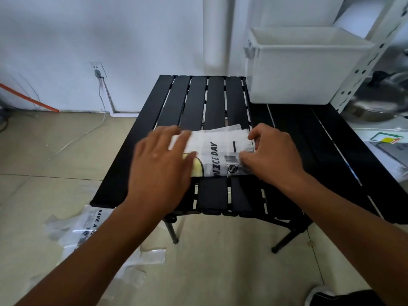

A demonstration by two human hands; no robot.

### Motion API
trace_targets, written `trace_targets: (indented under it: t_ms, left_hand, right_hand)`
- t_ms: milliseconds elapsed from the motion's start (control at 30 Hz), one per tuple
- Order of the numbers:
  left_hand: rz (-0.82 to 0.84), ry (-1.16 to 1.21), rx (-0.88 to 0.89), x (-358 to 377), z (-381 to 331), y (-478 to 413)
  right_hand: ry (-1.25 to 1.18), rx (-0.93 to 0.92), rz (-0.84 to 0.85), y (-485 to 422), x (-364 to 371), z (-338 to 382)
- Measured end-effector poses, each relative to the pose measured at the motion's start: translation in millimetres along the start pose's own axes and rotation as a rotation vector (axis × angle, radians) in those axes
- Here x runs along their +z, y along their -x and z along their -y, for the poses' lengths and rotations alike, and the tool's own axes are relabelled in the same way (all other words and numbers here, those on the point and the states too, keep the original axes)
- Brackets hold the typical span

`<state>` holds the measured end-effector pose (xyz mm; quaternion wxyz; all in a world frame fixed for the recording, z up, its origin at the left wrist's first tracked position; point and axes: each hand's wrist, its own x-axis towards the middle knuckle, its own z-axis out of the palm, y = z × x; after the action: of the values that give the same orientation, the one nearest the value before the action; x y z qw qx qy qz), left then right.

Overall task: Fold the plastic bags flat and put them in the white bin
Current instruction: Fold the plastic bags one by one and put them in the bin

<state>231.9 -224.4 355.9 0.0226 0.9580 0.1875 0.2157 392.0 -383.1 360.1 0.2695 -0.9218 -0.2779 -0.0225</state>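
Observation:
A clear plastic bag (217,153) printed "NICE DAY" lies folded flat on the black slatted table (198,100). My left hand (162,164) lies flat over the bag's left end, fingers straight, blurred by motion. My right hand (272,154) rests on the bag's right end with fingers bent, fingertips pressing the plastic. The white bin (309,69) stands at the table's far right corner; its inside is not visible. More plastic bags (92,226) lie loose on the floor at the lower left, partly hidden by my left forearm.
A white metal shelf frame (364,62) stands right of the bin, with metal pans (379,102) behind it. A wall socket (98,70) with a cable is at the left, and a dark shoe (324,297) is at the bottom right on the tiled floor.

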Motion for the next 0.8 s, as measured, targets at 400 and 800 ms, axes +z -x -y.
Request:
trace_targets:
  t_ms: [400, 800]
  left_hand:
    - [0.604, 0.026, 0.247, 23, -8, -7]
    - [0.642, -0.007, -0.194, 12, -3, -9]
  right_hand:
    - [0.165, -0.469, 0.302, 23, 26, 31]
    - [0.441, -0.184, 0.438, 32, 16, 0]
